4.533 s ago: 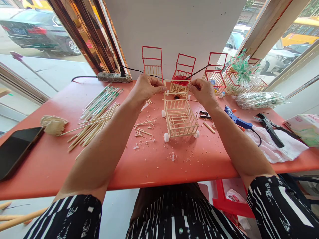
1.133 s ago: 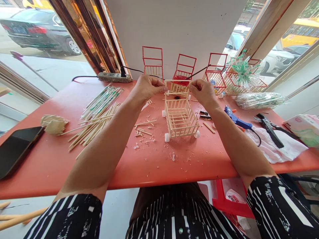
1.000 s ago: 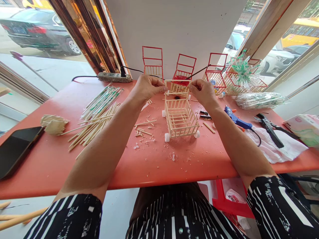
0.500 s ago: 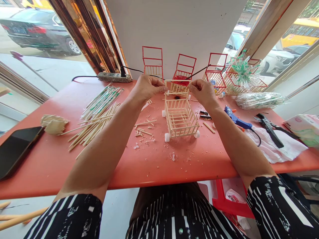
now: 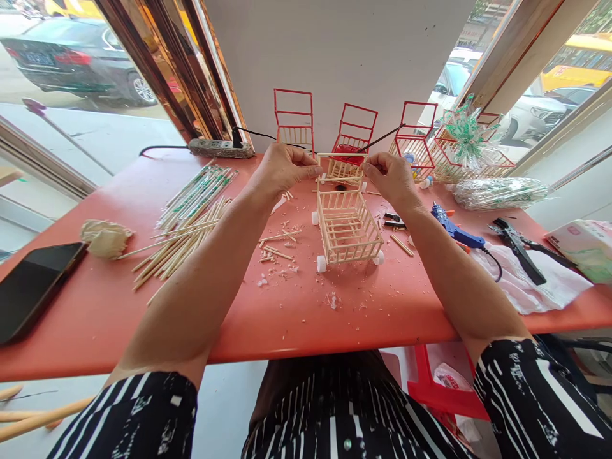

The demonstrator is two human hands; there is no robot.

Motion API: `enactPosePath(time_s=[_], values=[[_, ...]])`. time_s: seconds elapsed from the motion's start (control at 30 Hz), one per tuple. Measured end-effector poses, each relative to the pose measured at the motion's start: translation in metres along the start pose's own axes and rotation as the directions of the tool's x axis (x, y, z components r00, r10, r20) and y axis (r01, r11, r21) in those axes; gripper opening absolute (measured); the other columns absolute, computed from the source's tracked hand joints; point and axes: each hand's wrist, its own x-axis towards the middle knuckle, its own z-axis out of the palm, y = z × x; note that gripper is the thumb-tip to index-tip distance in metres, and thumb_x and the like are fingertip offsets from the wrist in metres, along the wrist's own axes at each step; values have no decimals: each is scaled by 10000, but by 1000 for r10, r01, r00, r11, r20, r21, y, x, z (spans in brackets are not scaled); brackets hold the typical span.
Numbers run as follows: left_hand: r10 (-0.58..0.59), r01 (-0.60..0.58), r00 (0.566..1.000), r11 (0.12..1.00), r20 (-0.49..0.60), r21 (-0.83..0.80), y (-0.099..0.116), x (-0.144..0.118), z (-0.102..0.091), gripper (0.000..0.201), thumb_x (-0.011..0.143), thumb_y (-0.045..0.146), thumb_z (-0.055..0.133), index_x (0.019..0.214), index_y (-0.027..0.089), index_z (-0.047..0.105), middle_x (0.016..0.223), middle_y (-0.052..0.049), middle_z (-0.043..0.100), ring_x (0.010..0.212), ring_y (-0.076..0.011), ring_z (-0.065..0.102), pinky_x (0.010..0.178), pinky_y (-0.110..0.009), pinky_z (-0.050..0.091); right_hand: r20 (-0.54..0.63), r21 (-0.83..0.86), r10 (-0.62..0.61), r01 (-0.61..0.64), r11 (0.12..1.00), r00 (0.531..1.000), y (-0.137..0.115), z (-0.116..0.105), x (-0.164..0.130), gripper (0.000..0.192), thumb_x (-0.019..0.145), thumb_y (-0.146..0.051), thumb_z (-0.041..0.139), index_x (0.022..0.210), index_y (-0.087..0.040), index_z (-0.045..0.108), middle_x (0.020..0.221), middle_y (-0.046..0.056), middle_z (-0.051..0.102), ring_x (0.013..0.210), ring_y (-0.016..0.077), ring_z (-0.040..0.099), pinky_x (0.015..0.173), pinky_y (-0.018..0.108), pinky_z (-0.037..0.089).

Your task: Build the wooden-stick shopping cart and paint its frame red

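In the middle of the orange-red table point(image 5: 268, 325) stands a small cart made of wooden sticks point(image 5: 351, 255), with slatted sides and white wheels. A stick frame rises at its far end. My left hand point(image 5: 289, 167) pinches the left upright of that frame between thumb and fingers. On the opposite side, my right hand point(image 5: 389, 178) has its fingers closed at the frame's right upper corner. Stick offcuts point(image 5: 277, 252) and crumbs lie around the cart.
Loose sticks point(image 5: 176, 255) and wrapped sticks point(image 5: 198, 197) lie left, near a phone point(image 5: 38, 287). To the right are a blue glue gun point(image 5: 456, 231), black pliers point(image 5: 519, 252) and a white cloth point(image 5: 559, 290). Several red-trimmed stick carts point(image 5: 294, 113) stand along the wall, beside a power strip point(image 5: 220, 148).
Almost nothing differs. Both hands keep their hold on the cart's frame, and the whole view has shifted very slightly.
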Motion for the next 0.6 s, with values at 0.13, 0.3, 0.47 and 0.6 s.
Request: enactPosePath(time_s=[0.13, 0.3, 0.47, 0.6], values=[[-5, 5, 1000, 1000, 4, -5, 0, 0, 0, 152, 655, 155, 863, 748, 141, 743, 670, -22, 700, 812, -201, 725, 814, -324, 614, 7, -2, 4, -4, 1000, 1000, -2, -1, 0, 102, 900, -243, 694, 810, -197, 683, 735, 10, 652, 709, 147, 579, 730, 325, 497], [-3, 4, 1000, 1000, 7, -22, 4, -3, 0, 120, 671, 152, 860, 717, 133, 750, 675, -32, 710, 770, -190, 719, 781, -306, 601, 8, 10, 15, -15, 1000, 1000, -2, -2, -1, 105, 899, -257, 698, 814, -197, 684, 746, 15, 658, 725, 153, 592, 746, 337, 506], [-27, 27, 1000, 999, -13, -34, 7, -4, 0, 120, 658, 127, 870, 707, 133, 761, 670, -37, 715, 747, -187, 717, 774, -307, 593, -8, 20, -12, 12, 1000, 1000, 3, -1, 0, 133, 893, -313, 703, 822, -200, 701, 738, 16, 665, 712, 152, 578, 714, 326, 500], [-36, 36, 999, 999, -15, -40, 5, -3, -1, 111, 657, 139, 879, 690, 142, 773, 680, -36, 723, 737, -186, 719, 774, -311, 594, 4, 12, -4, 3, 1000, 1000, 4, -2, 1, 156, 915, -333, 713, 838, -197, 713, 740, 15, 657, 719, 152, 573, 710, 326, 477]])
